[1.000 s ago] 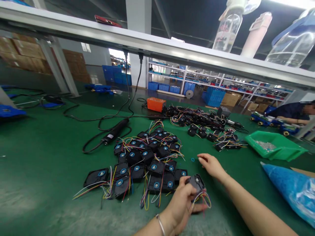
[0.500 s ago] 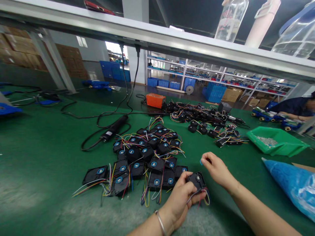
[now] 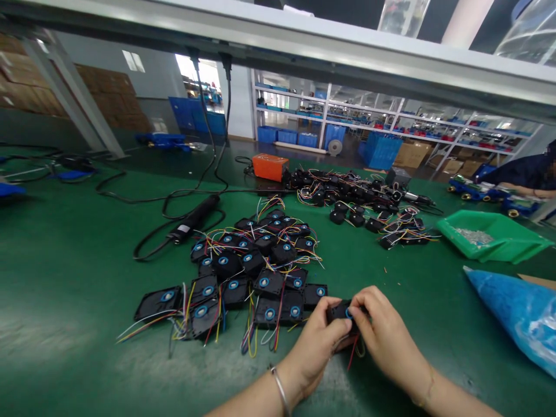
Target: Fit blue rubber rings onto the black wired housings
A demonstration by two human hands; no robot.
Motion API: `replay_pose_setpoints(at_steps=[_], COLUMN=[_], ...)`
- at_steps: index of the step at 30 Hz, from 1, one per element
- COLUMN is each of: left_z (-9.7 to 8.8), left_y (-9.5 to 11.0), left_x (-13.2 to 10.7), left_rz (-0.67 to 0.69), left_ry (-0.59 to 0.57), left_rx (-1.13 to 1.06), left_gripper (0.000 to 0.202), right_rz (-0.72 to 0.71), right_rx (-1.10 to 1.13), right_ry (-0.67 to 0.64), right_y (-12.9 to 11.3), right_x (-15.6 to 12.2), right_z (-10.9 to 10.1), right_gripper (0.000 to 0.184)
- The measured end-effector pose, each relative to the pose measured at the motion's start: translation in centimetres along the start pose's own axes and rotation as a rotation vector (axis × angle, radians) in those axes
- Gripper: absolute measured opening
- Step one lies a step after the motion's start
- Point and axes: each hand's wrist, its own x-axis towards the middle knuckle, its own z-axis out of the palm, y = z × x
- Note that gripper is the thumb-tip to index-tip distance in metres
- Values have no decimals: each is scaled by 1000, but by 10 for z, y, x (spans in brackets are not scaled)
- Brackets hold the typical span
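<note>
My left hand (image 3: 319, 339) grips a black square motor housing (image 3: 336, 313) with coloured wires hanging below it. On its face a blue ring (image 3: 348, 313) shows around the centre, pinched there by the thumb and fingers of my right hand (image 3: 382, 327). Much of the housing is hidden behind both hands. To the left lies a cluster of similar black housings (image 3: 267, 284), several of them with blue rings around their pale centres and loose coloured wires.
A black electric screwdriver (image 3: 195, 219) lies with its cable at the left. Behind are an orange box (image 3: 270, 167) and another heap of black wired parts (image 3: 347, 188). At right are a green bin (image 3: 495, 234) of small parts and a blue plastic bag (image 3: 512, 313). A person sits far right.
My right hand has moved left and down, bringing the small blue ring onto the housing in my left hand. The camera view has tilted down slightly.
</note>
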Motion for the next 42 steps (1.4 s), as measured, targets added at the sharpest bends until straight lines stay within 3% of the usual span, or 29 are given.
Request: replay_pose_setpoints(at_steps=[4, 14, 21, 24, 28, 31, 33, 36, 38, 42], left_z=[-1, -4, -1, -3, -6, -9, -17, -37, -52, -73], left_y=[-2, -2, 4, 5, 6, 16, 30, 61, 79, 97], left_x=[3, 4, -2, -1, 3, 4, 3, 4, 6, 14], left_rz=[21, 160, 75, 105, 245, 297, 404, 576, 648, 701], left_ry=[-6, -12, 49, 95, 222, 236, 311, 579, 739, 881], left_rx=[-4, 179, 202, 290, 503, 631, 828, 1123, 1282, 1635], left_gripper=[28, 26, 33, 32, 38, 43, 42, 43, 44, 41], right_rz=[74, 149, 113, 39, -57, -80, -75, 45, 154, 401], right_rx=[96, 428, 606, 546, 449, 421, 262, -135, -258, -436], right_ry=[14, -40, -154, -125, -34, -90, -128, -66, 15, 83], right_y=[5, 10, 5, 0, -4, 6, 23, 58, 81, 110], right_x=[-1, -4, 1, 5, 11, 22, 39, 81, 114, 161], right_z=[1, 7, 5, 4, 9, 9, 2, -23, -47, -87], right_gripper=[3, 17, 21, 17, 17, 21, 30, 42, 47, 39])
